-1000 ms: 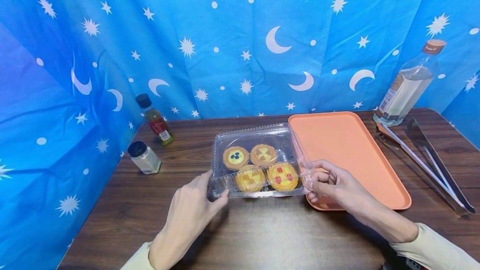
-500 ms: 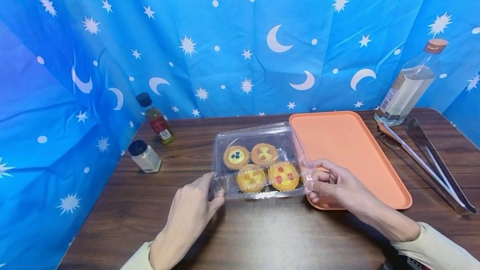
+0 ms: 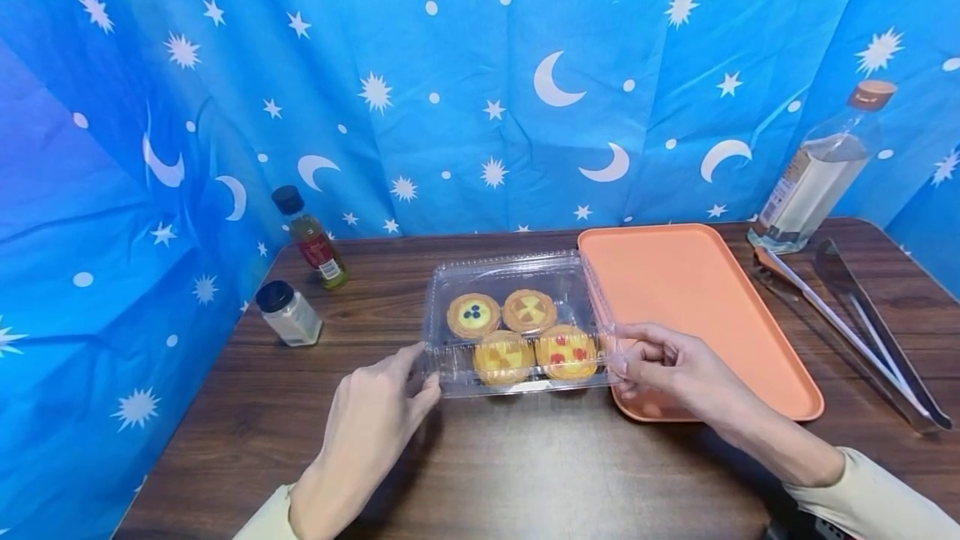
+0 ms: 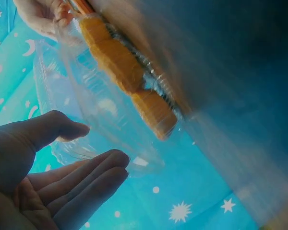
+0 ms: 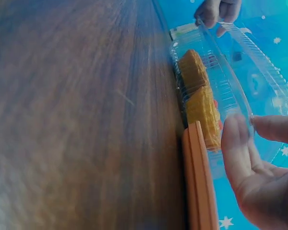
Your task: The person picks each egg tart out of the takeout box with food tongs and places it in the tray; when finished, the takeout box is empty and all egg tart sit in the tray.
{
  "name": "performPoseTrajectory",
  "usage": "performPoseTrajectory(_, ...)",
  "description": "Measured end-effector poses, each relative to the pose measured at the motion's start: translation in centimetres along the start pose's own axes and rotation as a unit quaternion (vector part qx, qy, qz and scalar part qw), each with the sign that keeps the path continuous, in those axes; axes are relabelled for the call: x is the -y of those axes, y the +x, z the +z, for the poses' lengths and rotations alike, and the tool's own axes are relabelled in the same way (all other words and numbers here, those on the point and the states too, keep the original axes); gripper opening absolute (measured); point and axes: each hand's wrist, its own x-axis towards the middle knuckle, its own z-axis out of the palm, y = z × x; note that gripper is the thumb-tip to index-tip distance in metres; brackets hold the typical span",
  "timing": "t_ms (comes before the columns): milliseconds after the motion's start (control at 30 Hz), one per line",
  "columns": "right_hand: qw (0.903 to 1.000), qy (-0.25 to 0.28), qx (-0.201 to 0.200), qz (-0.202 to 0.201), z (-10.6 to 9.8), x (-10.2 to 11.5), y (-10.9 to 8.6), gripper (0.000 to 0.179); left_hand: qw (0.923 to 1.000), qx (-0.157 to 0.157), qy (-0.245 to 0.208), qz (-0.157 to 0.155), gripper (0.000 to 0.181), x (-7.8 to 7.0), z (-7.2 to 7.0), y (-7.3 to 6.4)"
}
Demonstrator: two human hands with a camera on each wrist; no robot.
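Observation:
A clear plastic clamshell container [image 3: 450,273] with several round tarts [image 3: 528,311] in it stands mid-table. One tart [image 3: 474,315] bears dark blue berries, and another [image 3: 567,352] has red pieces on top. My right hand [image 3: 667,361] pinches the edge of the transparent lid at the front right corner, between thumb and fingers. My left hand [image 3: 375,402] is at the front left corner. In the left wrist view, its thumb and fingers [image 4: 93,184] reach out straight and stand apart beside the lid [image 4: 96,115].
An orange tray [image 3: 675,273] lies right of the container, partly under its corner. Metal tongs [image 3: 877,332] and a glass bottle [image 3: 813,177] stand farther right. At the left are a small oil bottle [image 3: 317,244] and a black-capped jar [image 3: 288,315]. A blue curtain [image 3: 450,65] backs the table.
The left thumb and fingers have drawn back slightly to the left from the container's corner. The lid's front edge now sits more level. The right hand keeps its pinch.

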Motion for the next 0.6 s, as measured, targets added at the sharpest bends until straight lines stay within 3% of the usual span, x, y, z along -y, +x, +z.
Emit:
performPoseTrajectory(133, 0.9919, -0.099, -0.055, -0.058, 0.3, 0.1, 0.0, 0.053, 0.9993, -0.031, -0.01, 0.018, 0.024, 0.3, -0.4, 0.5)
performPoseTrajectory(300, 0.9798, -0.137, -0.066, -0.129, 0.5, 0.0, 0.0, 0.038, 0.9941, -0.086, -0.021, 0.062, 0.019, 1.0, -0.8, 1.7)
performPoseTrajectory(400, 0.9791, -0.147, -0.059, -0.128, 0.6, 0.2, -0.2, 0.032, 0.9909, -0.106, -0.026, 0.078, 0.015, 1.4, -1.2, 2.8)
performPoseTrajectory(600, 0.9859, -0.143, -0.039, -0.079, 0.7, 0.8, -0.5, 0.033, 0.9904, -0.11, -0.036, 0.076, 0.014, 2.2, -2.2, 5.2)
